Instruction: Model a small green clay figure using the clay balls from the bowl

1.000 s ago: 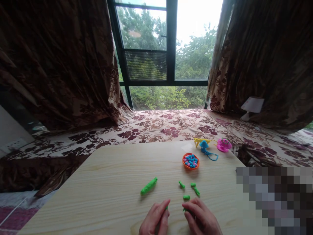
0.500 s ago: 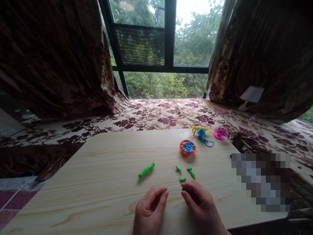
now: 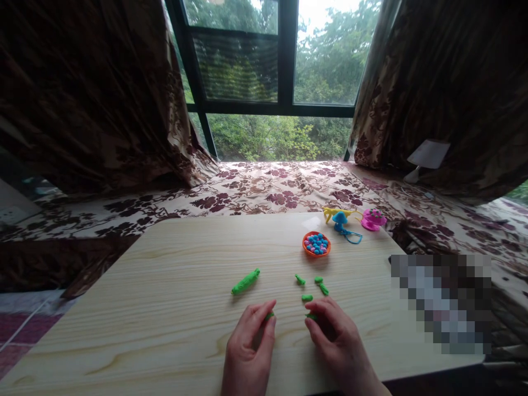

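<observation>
Between the thumb and fingers of my left hand [image 3: 251, 347] is a small piece of green modelling clay [image 3: 269, 315], mostly hidden by the fingertips. My right hand [image 3: 339, 341] pinches another bit of green clay [image 3: 310, 315] near the table surface. Just beyond the right fingertips lie several loose green clay pieces, among them a short stub [image 3: 307, 297], a thin bent piece [image 3: 300, 279] and a longer one [image 3: 324, 289]. A thick green clay roll [image 3: 246, 281] rests slantwise beyond my left hand.
An orange bowl [image 3: 304, 251] of blue and pink balls stands farther back on the wooden table [image 3: 165, 308]. Behind it are a blue mushroom-shaped figure [image 3: 340, 220], a yellow figure [image 3: 336, 212] and a pink one [image 3: 373, 221]. A blurred-out object [image 3: 441, 305] lies at the right edge.
My left hand has shifted slightly left, widening the gap between my hands. The right hand keeps its pinch in nearly the same place. The whole view has tilted down a little.
</observation>
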{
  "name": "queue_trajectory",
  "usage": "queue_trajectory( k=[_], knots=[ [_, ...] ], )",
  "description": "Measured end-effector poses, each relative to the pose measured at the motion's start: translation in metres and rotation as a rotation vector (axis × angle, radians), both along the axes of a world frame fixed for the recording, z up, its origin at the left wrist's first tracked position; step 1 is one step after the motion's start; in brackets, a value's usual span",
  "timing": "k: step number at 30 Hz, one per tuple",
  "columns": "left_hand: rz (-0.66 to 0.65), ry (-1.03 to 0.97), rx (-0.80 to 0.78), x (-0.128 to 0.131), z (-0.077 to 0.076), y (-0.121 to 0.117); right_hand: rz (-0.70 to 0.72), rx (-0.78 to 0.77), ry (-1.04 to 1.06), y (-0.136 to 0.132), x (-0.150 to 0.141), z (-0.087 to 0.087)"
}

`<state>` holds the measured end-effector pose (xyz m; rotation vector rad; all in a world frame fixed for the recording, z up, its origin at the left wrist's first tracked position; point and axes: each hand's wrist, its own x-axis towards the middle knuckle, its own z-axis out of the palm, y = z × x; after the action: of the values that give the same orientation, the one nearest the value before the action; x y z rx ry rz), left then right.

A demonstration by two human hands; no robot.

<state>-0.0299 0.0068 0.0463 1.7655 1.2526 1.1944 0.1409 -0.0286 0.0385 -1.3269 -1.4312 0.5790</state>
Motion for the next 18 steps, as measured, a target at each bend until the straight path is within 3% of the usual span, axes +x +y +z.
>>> queue_trajectory(
  k=[6, 12, 18],
  knots=[
    [0.05, -0.11, -0.246, 0.0, 0.005, 0.003, 0.073, 0.04, 0.009, -0.002, 0.001, 0.008],
    [-0.007, 0.352, 0.181, 0.013, 0.018, 0.035, -0.17, 0.103, -0.239, 0.005, 0.032, 0.016],
    [0.0, 0.513, 0.197, 0.034, 0.017, 0.048, -0.208, 0.043, -0.36, 0.026, 0.072, 0.03]
  ],
)
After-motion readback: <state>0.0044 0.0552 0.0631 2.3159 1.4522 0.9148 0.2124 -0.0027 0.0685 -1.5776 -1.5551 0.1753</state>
